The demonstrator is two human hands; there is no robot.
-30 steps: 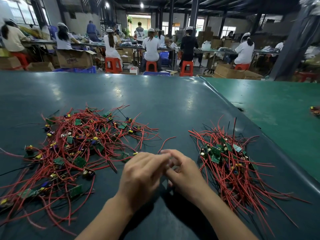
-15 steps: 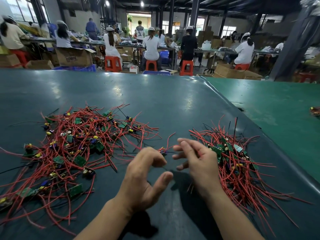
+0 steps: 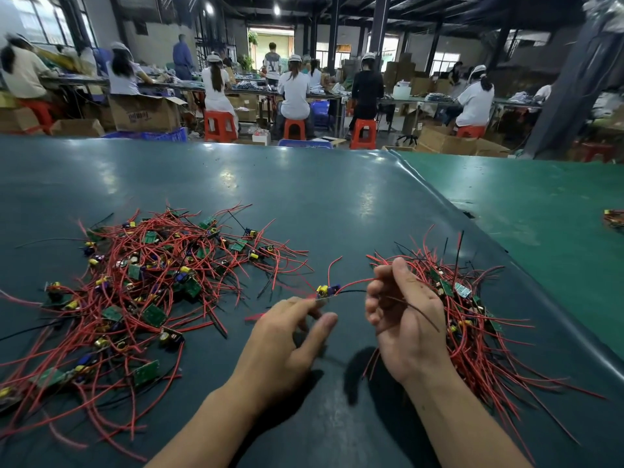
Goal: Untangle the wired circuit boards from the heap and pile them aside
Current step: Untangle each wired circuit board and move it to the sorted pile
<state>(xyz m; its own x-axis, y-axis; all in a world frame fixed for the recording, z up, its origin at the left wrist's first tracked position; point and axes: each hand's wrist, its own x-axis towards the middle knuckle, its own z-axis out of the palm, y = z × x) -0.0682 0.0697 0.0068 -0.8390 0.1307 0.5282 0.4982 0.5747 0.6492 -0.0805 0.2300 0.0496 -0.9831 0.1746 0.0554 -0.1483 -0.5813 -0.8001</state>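
Note:
A tangled heap (image 3: 141, 285) of small green circuit boards with red and black wires covers the left of the dark mat (image 3: 304, 204). A second pile (image 3: 466, 315) of the same boards lies at the right. Between them one board (image 3: 327, 290) with yellow and blue parts hangs just above the mat. My left hand (image 3: 287, 339) pinches that board's near edge with its fingertips. My right hand (image 3: 401, 315) has its fingers curled round the board's red and black wires, right beside the right pile.
A green mat (image 3: 540, 211) adjoins at the right, with a few more wired boards (image 3: 614, 219) at its far edge. Beyond the table several people sit on red stools at benches among cardboard boxes.
My hands have drawn apart, stretching one board's wires between them. The right hand has gone from spread fingers to gripping the wires, and the board now shows between the hands.

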